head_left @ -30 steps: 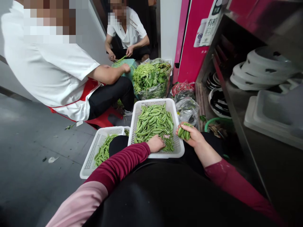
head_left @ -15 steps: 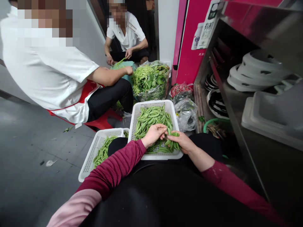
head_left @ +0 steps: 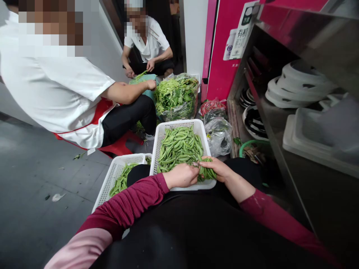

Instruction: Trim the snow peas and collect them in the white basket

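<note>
Inspector: Camera position?
Clerk: Worn on the head, facing forward and down.
Inspector: Range?
Clerk: Near the left hand (head_left: 183, 175), right hand (head_left: 218, 169) and white basket (head_left: 159, 144); the squatting co-worker (head_left: 151, 43), toward the top edge, is farther off.

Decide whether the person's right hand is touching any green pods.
Touching: the head view shows the right hand holding a bunch of green pods.

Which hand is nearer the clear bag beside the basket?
Right. The right hand, holding pods, is just short of the clear bag; the left hand is farther left, over the basket.
</note>
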Demonstrator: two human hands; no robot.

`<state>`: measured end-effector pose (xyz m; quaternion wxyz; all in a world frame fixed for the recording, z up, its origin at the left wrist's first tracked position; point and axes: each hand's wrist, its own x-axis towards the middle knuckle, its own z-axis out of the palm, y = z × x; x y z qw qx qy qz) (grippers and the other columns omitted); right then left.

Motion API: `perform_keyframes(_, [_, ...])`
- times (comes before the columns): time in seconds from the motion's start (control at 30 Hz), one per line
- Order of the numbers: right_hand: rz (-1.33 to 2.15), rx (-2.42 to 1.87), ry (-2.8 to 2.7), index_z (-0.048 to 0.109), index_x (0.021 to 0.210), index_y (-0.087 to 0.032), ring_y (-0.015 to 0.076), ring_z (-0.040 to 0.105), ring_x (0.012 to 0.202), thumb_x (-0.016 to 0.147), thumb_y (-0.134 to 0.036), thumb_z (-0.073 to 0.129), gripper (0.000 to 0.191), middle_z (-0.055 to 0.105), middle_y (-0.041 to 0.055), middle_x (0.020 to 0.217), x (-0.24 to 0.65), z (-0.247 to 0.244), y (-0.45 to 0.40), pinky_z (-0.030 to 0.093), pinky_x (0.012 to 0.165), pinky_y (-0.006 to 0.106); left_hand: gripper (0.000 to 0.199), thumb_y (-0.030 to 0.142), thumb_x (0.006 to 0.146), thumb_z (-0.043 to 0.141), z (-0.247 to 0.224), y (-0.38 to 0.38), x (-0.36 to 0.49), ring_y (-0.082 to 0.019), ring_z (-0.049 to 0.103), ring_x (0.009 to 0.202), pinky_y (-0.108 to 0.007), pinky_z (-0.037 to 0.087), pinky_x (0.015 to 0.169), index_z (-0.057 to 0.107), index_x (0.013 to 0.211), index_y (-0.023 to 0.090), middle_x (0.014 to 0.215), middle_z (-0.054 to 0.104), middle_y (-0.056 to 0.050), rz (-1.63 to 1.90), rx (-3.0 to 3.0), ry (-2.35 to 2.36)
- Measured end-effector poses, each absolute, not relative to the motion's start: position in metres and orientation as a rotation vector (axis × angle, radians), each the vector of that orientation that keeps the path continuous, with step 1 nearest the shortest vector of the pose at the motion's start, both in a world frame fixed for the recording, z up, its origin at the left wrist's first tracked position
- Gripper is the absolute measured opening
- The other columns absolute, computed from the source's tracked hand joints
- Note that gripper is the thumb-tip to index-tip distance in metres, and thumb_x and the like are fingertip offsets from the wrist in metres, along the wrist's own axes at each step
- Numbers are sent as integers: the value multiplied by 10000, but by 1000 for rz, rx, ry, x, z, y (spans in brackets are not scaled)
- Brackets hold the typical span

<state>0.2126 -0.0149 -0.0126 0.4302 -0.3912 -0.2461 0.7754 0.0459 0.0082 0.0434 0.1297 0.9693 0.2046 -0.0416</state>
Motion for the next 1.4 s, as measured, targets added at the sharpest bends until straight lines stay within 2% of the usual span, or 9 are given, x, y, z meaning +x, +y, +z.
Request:
perform_keyframes(0.17, [2108,-902,-808,543,800,-145,129,577,478,618,-250,699,262,615,1,622,219,-11,-19,492,455,262,166,208,736,412,46,25,39,-122,525,572,-214,385,550,547,652,160,626,577,-21,64,2721,799])
perform_keyframes(0.33, [2169,-869,-840,552,798,-145,122,569,469,637,-222,678,219,601,-4,636,225,-7,-22,488,447,260,250,215,794,357,35,65,22,-114,512,563,-212,395,581,589,738,141,609,566,-19,215,2482,1299])
perform_keyframes(0.43, [2219,-829,-842,555,792,-141,119,572,475,644,-219,671,204,598,0,642,227,-6,-22,481,446,249,279,183,796,366,34,60,21,-143,559,749,-243,427,692,548,1001,136,883,601,-69,218,2565,1153])
perform_keyframes(0.57, [2222,-834,-816,553,795,-137,127,573,474,653,-224,664,200,593,-2,642,228,-6,-21,486,450,270,543,88,759,362,46,34,32,-148,540,882,-241,449,685,282,1282,213,1223,406,-86,152,2782,903])
perform_keyframes(0.77, [2280,-778,-850,547,785,-126,121,569,481,655,-228,663,202,588,6,634,229,-13,-22,465,445,244,288,205,833,341,58,27,43,-140,536,759,-242,452,645,455,1095,173,948,476,-67,-132,2919,692])
perform_keyframes(0.93, [2236,-869,-909,537,771,-131,109,539,450,641,-272,662,229,575,0,607,227,-20,-24,434,445,242,201,235,835,361,56,30,38,-142,521,748,-240,447,639,509,943,152,892,489,-71,-172,3048,573])
perform_keyframes(1.07, [1883,-1212,-1272,569,743,-139,108,524,531,613,-286,670,220,576,-6,611,223,-13,-21,412,522,235,152,181,787,410,56,29,34,-159,538,708,-256,438,588,549,830,138,822,551,-79,-297,3090,379])
perform_keyframes(1.23, [1364,-1420,-1960,636,723,-174,123,503,607,530,-292,709,238,592,-30,635,213,18,-24,368,540,213,154,227,720,455,72,30,37,-130,492,522,-243,395,514,567,640,159,611,571,-29,-553,2671,309])
perform_keyframes(1.4, [1164,-1355,-1823,641,751,-187,148,545,672,657,-314,608,161,626,-3,712,202,40,-32,406,627,244,197,255,774,368,68,39,36,-64,402,388,-195,383,453,511,700,140,481,428,44,-174,1830,498])
